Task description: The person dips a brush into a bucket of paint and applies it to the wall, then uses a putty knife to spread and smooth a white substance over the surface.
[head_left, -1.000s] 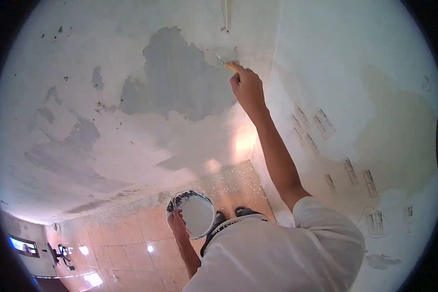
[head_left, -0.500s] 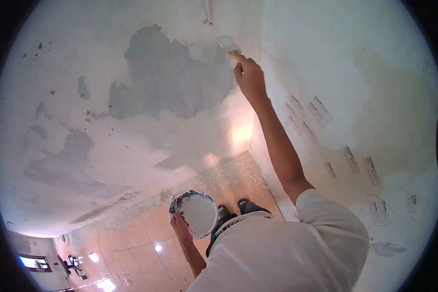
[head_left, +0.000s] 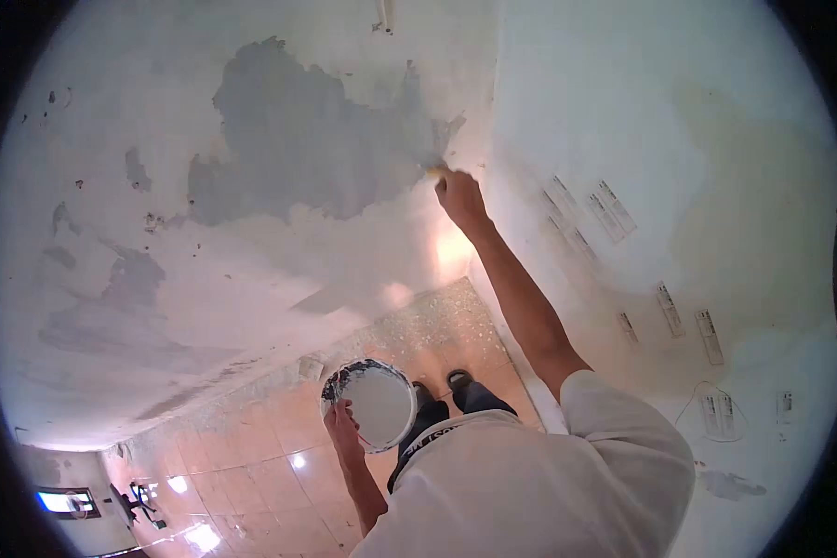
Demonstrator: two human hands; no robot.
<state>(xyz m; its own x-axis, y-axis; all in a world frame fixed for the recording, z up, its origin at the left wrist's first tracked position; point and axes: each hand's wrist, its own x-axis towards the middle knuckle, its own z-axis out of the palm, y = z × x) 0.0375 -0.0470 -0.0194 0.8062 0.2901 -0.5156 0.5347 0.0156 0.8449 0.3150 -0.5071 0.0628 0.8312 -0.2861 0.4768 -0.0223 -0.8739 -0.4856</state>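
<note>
My right hand (head_left: 459, 197) is closed round the yellow handle of a putty knife (head_left: 433, 172), held against the wall near the corner. Its blade is mostly hidden and blurred. It meets the right edge of a smooth grey patch (head_left: 298, 139) with ragged borders. Down at waist height, my left hand (head_left: 341, 423) grips the left side of a round bucket (head_left: 411, 409). Pale grey-white material fills the bucket, and dark smears coat its inner rim.
On the right wall (head_left: 586, 112) are several printed rectangular marks (head_left: 670, 309) and a yellowish stain. Tiles (head_left: 251, 465) and a speckled strip (head_left: 428, 312) cover the floor by my feet. A dark stand-like object (head_left: 135, 507) is at the far lower left.
My right hand has moved down and slightly left along the wall with the putty knife, and its blade shows less now. The left hand still holds the bucket. The view has shifted slightly.
</note>
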